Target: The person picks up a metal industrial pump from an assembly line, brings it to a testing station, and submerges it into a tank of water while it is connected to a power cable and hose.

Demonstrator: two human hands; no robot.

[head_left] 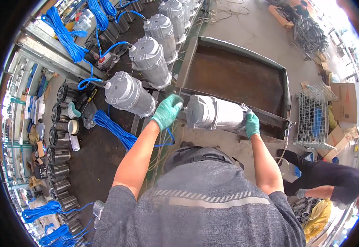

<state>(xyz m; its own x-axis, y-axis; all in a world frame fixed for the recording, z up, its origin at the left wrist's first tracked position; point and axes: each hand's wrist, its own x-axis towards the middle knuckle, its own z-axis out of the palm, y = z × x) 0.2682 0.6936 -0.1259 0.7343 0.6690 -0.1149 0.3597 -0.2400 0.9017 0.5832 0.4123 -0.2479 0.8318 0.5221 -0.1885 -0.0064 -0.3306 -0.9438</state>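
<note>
Far left, here's a row of dark, round metal cylinders (58, 155), then a loose bundle of bright blue cable (115, 131), and beyond it silver-grey metal housings with ribbed caps (131, 95) in line. Now the left hand, in a green knit glove (168, 111), right up at the capped end of a silver-grey metal cylinder (216, 113); its fingers blur, so no telling whether they grip. The cylinder lies sideways between the hands, at the near edge of a rusty brown steel tray (238, 76). It looks heavy, stiff and smooth-sided, so likely slippery in gloves; support both ends, with the flange a good catch. And the right hand, green-gloved too (252, 124), is clamped on the far end! Further right, a grey wire basket (311, 113).
</note>
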